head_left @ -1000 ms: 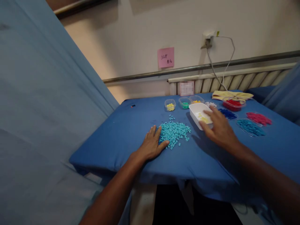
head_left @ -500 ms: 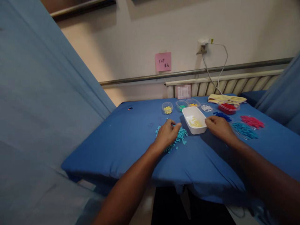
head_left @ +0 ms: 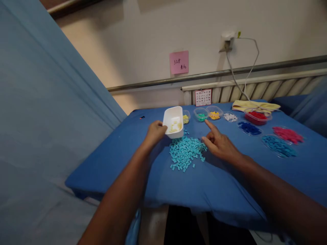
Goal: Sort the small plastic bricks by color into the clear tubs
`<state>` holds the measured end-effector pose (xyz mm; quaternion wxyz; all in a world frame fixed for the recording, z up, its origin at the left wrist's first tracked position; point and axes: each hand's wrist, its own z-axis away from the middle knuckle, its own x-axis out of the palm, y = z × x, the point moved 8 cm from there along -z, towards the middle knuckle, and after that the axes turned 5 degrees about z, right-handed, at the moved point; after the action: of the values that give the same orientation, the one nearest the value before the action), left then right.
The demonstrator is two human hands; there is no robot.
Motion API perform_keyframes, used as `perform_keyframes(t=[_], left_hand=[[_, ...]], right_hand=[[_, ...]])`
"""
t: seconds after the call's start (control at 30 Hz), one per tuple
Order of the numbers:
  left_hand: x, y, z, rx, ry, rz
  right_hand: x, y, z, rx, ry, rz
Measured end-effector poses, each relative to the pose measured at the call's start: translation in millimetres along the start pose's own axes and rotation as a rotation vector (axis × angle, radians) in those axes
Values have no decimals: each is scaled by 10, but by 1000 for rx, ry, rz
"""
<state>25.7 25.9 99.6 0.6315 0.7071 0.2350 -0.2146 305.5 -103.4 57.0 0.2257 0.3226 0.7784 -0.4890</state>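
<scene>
left hand (head_left: 154, 132) grips white tray (head_left: 173, 121) above turquoise pile (head_left: 186, 152); right hand (head_left: 219, 144) loose beside it.

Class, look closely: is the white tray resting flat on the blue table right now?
No: the left hand holds the white tray lifted and tilted above the pile of turquoise pieces.

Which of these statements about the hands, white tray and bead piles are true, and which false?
1. The left hand holds the white tray tilted above the table. True.
2. The white tray is empty. False: pale yellow pieces lie inside.
3. The right hand rests beside the turquoise bead pile, index finger extended. True.
4. The red beads lie loose on the blue cloth. False: they sit in a clear container.
</scene>
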Motion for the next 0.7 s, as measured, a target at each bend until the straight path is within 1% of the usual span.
perform_keyframes(t=[0.07,0.13,0.17,0.23,0.27,0.3,0.37,0.4,0.43,0.47,0.5,0.53,0.57,0.6,0.63,0.7], left_hand=[[-338,-150,-64,-12,61,-64],[-562,-315,-118,-26,72,-154],[-629,-385,-143,-25,60,-193],[-705,-489,-173,-41,36,-270],[-728,-492,-171,-39,50,-312],[-747,-449,-151,-20,95,-357],[-730,-224,-38,80,249,-423],[-668,-64,59,165,323,-425],[-542,92,165,259,340,-380],[-344,223,264,345,268,-312],[-108,309,357,393,144,-245],[124,358,454,417,15,-193],[313,378,555,431,-79,-162],[454,371,650,441,-140,-153],[553,343,737,450,-181,-152],[682,258,893,486,-267,-198]], right_hand=[[41,33,91,-21,-20,69],[52,57,154,-37,-24,113],[49,59,172,-43,-19,122],[45,46,186,-53,-6,129],[53,30,184,-58,-4,131],[71,11,180,-61,-7,133],[128,-29,164,-66,-19,144],[163,-50,155,-71,-23,150],[200,-72,146,-79,-28,156],[233,-91,139,-91,-28,166],[261,-106,132,-104,-25,178],[283,-116,126,-120,-21,193],[295,-121,121,-135,-16,208],[299,-119,118,-147,-10,225],[293,-116,116,-157,-4,242],[258,-123,120,-174,9,279]])
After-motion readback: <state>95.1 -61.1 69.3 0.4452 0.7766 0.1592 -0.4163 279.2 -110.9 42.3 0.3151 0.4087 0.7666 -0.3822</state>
